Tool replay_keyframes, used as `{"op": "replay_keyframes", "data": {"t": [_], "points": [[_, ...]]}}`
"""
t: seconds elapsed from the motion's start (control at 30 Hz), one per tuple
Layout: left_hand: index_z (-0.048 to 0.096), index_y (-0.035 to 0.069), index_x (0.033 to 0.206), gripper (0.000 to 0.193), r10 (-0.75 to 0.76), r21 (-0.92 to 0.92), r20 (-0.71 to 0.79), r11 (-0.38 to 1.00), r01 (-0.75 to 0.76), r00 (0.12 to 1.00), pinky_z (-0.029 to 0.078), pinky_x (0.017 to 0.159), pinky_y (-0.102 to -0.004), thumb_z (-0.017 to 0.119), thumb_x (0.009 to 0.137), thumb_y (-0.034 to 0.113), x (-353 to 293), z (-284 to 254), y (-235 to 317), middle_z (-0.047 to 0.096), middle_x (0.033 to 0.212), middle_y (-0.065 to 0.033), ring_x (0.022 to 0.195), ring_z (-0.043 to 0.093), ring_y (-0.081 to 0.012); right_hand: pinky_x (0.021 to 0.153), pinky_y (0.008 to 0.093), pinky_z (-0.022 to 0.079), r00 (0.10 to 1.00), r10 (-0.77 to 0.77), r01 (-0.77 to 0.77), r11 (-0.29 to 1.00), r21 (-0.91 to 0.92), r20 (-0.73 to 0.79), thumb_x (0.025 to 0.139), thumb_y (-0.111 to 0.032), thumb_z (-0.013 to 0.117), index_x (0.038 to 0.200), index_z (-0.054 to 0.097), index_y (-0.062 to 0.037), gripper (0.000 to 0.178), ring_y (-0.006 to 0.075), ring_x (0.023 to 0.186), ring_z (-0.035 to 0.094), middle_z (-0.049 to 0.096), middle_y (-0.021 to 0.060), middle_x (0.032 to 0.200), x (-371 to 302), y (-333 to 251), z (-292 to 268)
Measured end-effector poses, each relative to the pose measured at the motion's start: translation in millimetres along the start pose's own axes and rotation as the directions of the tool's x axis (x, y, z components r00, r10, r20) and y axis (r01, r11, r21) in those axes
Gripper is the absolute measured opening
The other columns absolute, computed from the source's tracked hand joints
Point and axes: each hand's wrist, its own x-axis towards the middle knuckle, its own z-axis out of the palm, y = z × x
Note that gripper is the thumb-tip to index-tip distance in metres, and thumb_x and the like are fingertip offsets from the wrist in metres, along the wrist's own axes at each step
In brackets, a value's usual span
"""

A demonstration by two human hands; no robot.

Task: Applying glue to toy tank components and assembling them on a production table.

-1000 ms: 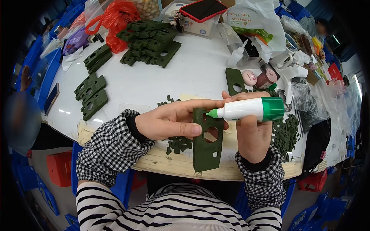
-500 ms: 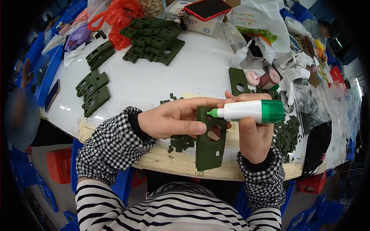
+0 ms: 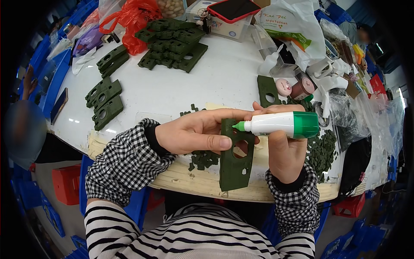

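My left hand (image 3: 194, 134) grips a flat dark green plastic plate (image 3: 233, 170) near its upper end, thumb on the face and fingers behind. The plate has one large round hole and a smaller cut-out below. In my right hand (image 3: 286, 153) lies a white glue bottle (image 3: 271, 124) with a green base and green pointed nozzle, held level. Its tip touches or nearly touches the top of the plate; I cannot tell which. Small dark green pieces (image 3: 203, 159) lie on the table behind and beside the left hand.
Stacked green parts (image 3: 172, 45) stand at the far middle, with more green parts (image 3: 103, 103) at the left. A heap of small green pieces (image 3: 321, 151) lies right of my right hand. Another plate (image 3: 268, 90), a round tin (image 3: 302, 88), a red-edged phone (image 3: 233, 9) and plastic bags (image 3: 293, 28) lie beyond.
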Motion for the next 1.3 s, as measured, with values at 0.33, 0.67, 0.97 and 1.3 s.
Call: {"op": "replay_keyframes", "data": {"t": [0.33,0.67,0.97,1.3], "points": [[0.022,0.002,0.145,0.062,0.013,-0.034,-0.001,0.999,-0.013,1.0,0.046,0.097,-0.0346,0.054,0.095,0.017,1.2,-3.2,-4.0,0.05,0.128,-0.0139,0.114,0.055,-0.0218,0.107,0.0515,0.032,0.999,-0.003,0.009,0.991,-0.13,0.041,0.089,-0.043,0.059,0.107,0.044,-0.0056,0.045,0.0229,0.095,0.064,0.065,0.0116,0.096,1.7,2.6,-3.5],[0.022,0.002,0.145,0.062,-0.01,-0.032,-0.034,0.999,0.009,0.999,0.046,0.097,-0.0342,0.055,0.095,0.017,0.2,-1.1,-1.7,0.05,0.127,-0.0138,0.115,0.054,-0.0214,0.107,0.0515,0.032,0.998,-0.007,0.016,0.988,-0.153,0.06,0.09,-0.04,0.059,0.106,0.043,-0.0048,0.042,0.0236,0.096,0.064,0.066,0.0124,0.096,2.4,0.6,-2.4],[0.022,0.002,0.145,0.061,-0.003,-0.035,-0.031,0.999,0.002,1.0,0.045,0.097,-0.0345,0.054,0.095,0.016,-0.5,-0.4,-0.3,0.05,0.128,-0.0145,0.115,0.054,-0.0225,0.106,0.0511,0.033,0.999,-0.01,0.019,0.986,-0.168,0.052,0.091,-0.04,0.059,0.107,0.044,-0.0039,0.042,0.0233,0.096,0.064,0.065,0.0124,0.095,2.3,0.3,-1.4],[0.023,0.002,0.145,0.063,0.023,-0.064,0.015,0.998,-0.022,1.0,0.043,0.1,-0.0382,0.054,0.094,0.019,2.6,0.0,2.5,0.049,0.13,-0.0195,0.118,0.052,-0.0255,0.103,0.0526,0.037,0.996,0.049,-0.04,0.992,0.121,-0.071,0.096,-0.038,0.049,0.108,0.046,-0.0032,0.037,0.0225,0.093,0.062,0.059,0.0113,0.094,4.8,-4.2,-6.2]]}}
